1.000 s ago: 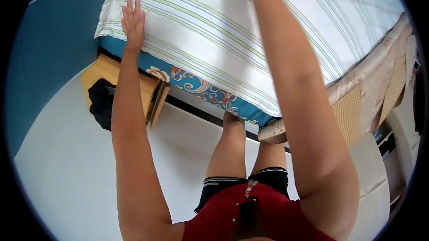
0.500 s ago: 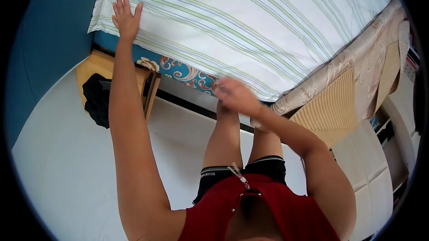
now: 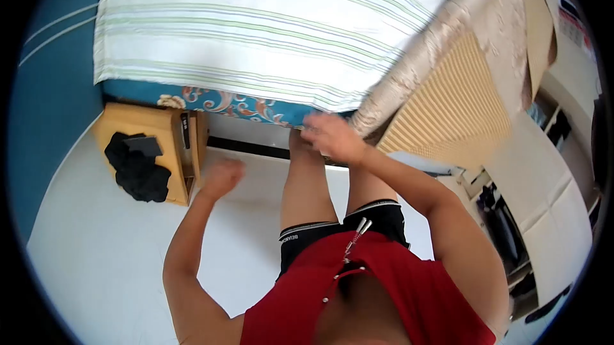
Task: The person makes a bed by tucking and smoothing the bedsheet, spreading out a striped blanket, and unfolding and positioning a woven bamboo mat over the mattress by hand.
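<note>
Hovering right hand (image 3: 336, 138) near edge of bed (image 3: 249, 41), left hand (image 3: 222, 177) beside nightstand (image 3: 137, 120), fingers' (image 3: 313, 127) grip too blurred to tell, cabinet (image 3: 540, 201) holding dark items (image 3: 505, 233)

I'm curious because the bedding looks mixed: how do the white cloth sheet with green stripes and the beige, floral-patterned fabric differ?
The white, green-striped cloth sheet has straight lines, while the beige, floral-patterned fabric has swirling motifs.
The sheet lies mostly flat; the beige fabric is bunched and folded, with a tan, ribbed section showing beside it.
Both are pale and patterned, and they border each other.
</note>
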`<state>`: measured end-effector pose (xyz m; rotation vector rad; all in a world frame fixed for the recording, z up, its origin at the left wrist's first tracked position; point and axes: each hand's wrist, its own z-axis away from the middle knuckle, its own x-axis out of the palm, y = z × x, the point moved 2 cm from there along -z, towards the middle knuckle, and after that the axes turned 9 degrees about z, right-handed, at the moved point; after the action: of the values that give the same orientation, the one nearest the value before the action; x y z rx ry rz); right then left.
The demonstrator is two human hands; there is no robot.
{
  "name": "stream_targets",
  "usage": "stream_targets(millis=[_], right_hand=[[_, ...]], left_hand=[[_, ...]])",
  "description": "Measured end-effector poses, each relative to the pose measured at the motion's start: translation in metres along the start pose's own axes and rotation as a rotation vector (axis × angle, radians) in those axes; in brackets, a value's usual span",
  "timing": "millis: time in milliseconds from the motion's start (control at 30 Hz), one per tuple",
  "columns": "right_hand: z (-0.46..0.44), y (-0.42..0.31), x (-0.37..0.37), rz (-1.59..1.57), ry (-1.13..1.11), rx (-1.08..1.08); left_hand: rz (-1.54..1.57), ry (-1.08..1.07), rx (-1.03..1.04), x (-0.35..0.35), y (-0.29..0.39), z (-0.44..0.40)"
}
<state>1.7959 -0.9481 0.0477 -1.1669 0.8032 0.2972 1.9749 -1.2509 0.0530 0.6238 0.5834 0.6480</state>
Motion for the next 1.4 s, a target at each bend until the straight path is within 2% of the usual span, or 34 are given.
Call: stream_targets(millis=[33,67,100,133,200,233,300,367,400,433,500,567,600,667,767,833,900,933,1000,1067,1100,1167,1233,1300,1400], right_hand=[[0.003,0.016,-0.022,0.046,0.123,0.139],[0.007,0.031,-0.038,0.292,0.227,0.310],[0.010,0.047,-0.057,0.425,0.285,0.527],[0.015,0.055,-0.074,0.504,0.337,0.650],[0.049,0.064,-0.065,0.592,0.018,0.545],[0.066,0.064,-0.061,0.502,-0.003,0.420],[0.105,0.056,-0.057,0.321,-0.054,0.160],[0.137,0.053,-0.070,0.240,0.129,0.423],[0.151,0.056,-0.076,0.196,0.229,0.547],[0.172,0.066,-0.071,0.270,0.301,0.774],[0.214,0.091,-0.071,0.478,0.506,1.014],[0.262,0.125,-0.063,0.635,0.592,1.267],[0.282,0.138,-0.063,0.539,0.604,1.423],[0.321,0.159,-0.059,0.328,0.608,1.723],[0.364,0.189,-0.035,0.134,0.557,1.726],[0.369,0.190,-0.036,0.048,0.734,1.800],[0.374,0.180,-0.047,-0.081,0.919,1.900],[0.384,0.183,-0.042,-0.371,1.114,1.826],[0.395,0.184,-0.035,-0.975,1.472,1.553],[0.380,0.162,-0.068,-1.155,1.550,1.536],[0.392,0.168,-0.060,-1.202,1.502,1.475],[0.426,0.185,-0.039,-1.252,1.415,1.378],[0.447,0.186,-0.038,-1.307,1.402,1.374],[0.467,0.186,-0.039,-1.355,1.437,1.414],[0.489,0.187,-0.040,-1.304,1.396,1.430]], left_hand=[[-0.031,0.168,0.047,-0.014,0.003,-0.007],[-0.061,0.344,0.094,-0.032,0.010,-0.022],[-0.129,0.449,0.099,-0.055,0.027,-0.041],[-0.198,0.554,0.102,-0.071,0.045,-0.062],[-0.234,0.746,0.090,-0.076,0.065,-0.102],[-0.246,0.845,0.085,-0.074,0.079,-0.119],[-0.084,0.815,0.181,-0.041,0.118,-0.153],[-0.066,0.629,0.360,0.001,0.165,-0.173],[-0.087,0.542,0.383,0.024,0.185,-0.179],[-0.114,0.455,0.404,0.049,0.202,-0.183],[-0.188,0.291,0.476,0.100,0.220,-0.191],[-0.266,0.189,0.541,0.138,0.242,-0.191],[-0.303,0.136,0.571,0.153,0.250,-0.192],[-0.143,0.204,0.451,0.174,0.258,-0.199],[-0.007,0.401,0.352,0.171,0.274,-0.221],[-0.047,0.535,0.342,0.156,0.290,-0.241],[0.205,0.317,0.189,0.161,0.300,-0.270],[0.330,0.214,0.115,0.167,0.308,-0.279],[0.667,0.250,0.064,0.193,0.319,-0.291],[0.977,0.183,0.052,0.204,0.329,-0.303],[1.088,0.108,0.040,0.204,0.345,-0.300],[0.890,-0.053,-0.064,0.222,0.361,-0.300],[0.325,0.138,0.251,0.242,0.396,-0.295],[0.128,0.039,0.193,0.226,0.458,-0.273],[0.147,0.175,0.328,0.191,0.489,-0.266]])
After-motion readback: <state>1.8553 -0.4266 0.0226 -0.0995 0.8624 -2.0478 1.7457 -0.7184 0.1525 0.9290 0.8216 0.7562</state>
